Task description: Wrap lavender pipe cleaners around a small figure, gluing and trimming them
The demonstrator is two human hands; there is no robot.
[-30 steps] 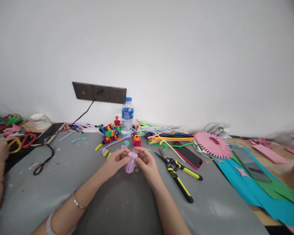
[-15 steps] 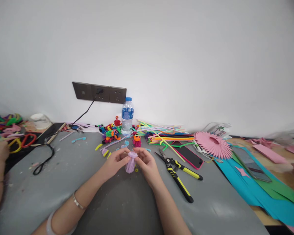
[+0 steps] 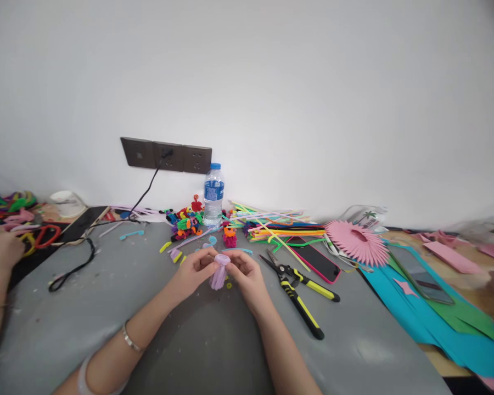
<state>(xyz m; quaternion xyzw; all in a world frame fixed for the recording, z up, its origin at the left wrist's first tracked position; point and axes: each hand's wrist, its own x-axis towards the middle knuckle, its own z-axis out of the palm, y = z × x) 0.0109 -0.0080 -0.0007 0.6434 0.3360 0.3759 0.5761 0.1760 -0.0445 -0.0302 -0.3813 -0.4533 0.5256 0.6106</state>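
Black cord (image 3: 76, 269) shifted; both hands (image 3: 194, 270) (image 3: 246, 272) (fingers (image 3: 239, 258) curled) pinch a lilac bundle (image 3: 218, 280)

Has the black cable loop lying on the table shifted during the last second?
Yes. The black cable loop has slid a little to the person's left, judged against the wall socket panel, which is fixed.

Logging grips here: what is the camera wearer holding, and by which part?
The left hand and right hand pinch a lilac fuzzy bundle near its upper end.
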